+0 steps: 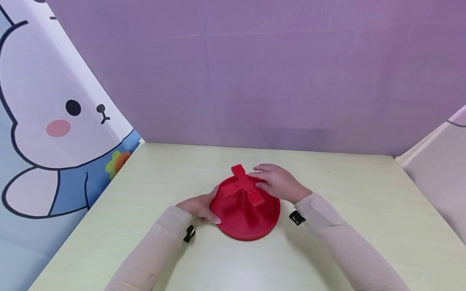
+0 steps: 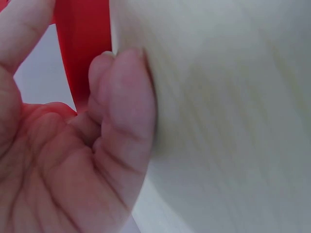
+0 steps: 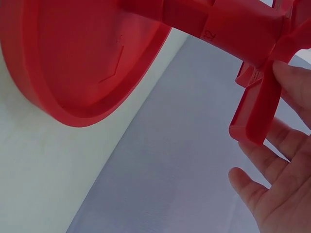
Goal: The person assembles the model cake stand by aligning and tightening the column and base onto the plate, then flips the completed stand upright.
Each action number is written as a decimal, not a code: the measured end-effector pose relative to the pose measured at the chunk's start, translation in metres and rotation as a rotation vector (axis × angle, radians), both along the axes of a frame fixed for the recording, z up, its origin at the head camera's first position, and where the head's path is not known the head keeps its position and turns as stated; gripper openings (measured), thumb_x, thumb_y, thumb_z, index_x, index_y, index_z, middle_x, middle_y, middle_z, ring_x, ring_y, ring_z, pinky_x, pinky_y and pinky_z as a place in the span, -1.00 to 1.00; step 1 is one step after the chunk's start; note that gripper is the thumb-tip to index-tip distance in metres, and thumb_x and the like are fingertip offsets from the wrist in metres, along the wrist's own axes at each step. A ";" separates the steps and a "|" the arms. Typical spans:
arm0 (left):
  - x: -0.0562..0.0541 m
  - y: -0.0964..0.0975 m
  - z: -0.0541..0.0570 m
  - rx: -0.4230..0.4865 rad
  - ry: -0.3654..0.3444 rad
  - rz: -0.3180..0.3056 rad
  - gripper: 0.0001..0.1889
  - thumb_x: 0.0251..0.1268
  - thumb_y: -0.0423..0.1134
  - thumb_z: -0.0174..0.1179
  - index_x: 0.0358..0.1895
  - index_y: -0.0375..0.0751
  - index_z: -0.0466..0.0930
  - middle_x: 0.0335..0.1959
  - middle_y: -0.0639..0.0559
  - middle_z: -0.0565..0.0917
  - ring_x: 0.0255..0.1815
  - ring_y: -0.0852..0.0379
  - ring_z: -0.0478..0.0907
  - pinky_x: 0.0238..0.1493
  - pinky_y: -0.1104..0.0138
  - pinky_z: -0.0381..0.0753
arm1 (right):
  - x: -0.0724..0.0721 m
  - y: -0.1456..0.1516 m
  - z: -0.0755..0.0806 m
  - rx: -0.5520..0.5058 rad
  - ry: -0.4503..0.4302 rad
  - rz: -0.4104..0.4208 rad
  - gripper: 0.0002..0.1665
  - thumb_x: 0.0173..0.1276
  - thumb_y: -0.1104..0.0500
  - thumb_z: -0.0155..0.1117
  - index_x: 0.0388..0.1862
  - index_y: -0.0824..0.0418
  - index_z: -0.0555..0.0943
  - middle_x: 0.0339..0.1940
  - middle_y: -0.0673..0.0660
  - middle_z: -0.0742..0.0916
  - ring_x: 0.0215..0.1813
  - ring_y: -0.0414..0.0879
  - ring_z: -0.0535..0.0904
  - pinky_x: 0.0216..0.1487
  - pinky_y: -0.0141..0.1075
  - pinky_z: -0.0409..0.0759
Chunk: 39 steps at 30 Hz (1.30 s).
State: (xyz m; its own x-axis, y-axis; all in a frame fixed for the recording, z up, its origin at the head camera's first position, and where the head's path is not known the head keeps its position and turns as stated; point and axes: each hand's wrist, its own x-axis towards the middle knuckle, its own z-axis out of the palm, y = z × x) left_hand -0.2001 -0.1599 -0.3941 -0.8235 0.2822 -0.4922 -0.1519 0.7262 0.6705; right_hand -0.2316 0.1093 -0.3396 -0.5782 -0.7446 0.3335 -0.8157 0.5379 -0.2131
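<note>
In the head view a red plastic stand sits on the table: a round dished base (image 1: pixel 249 228) with a low rim, a post, and a cross-shaped top (image 1: pixel 240 184) of flat arms with raised ends. My left hand (image 1: pixel 200 206) grips the base's left rim, thumb and forefinger spread along it. Curled fingers lie by the red rim (image 2: pixel 87 43) in the left wrist view. My right hand (image 1: pixel 280 184) holds the right arm of the cross. The right wrist view shows the thumb on one face of that arm (image 3: pixel 257 104), fingers behind, and the post (image 3: pixel 238 31) marked 32.
The pale table (image 1: pixel 109 242) carries the stand near its middle. A purple cloth wall (image 1: pixel 255 81) rises at the back edge. A printed cartoon cloth (image 1: pixel 43 161) hangs at the left, and a light cloth (image 1: pixel 437 161) at the right. Black wrist devices (image 1: pixel 297 218) sit under both forearms.
</note>
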 end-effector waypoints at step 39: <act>-0.002 0.000 0.001 -0.017 0.026 -0.038 0.20 -0.09 -0.19 0.52 0.55 -0.05 -0.20 0.05 -0.09 0.41 -0.41 0.02 0.47 -0.43 0.28 0.53 | 0.012 -0.003 -0.006 0.053 0.106 -0.109 -0.51 0.08 0.27 0.50 0.05 0.11 0.68 -0.08 0.09 0.70 -0.09 -0.02 0.58 -0.27 -0.22 0.66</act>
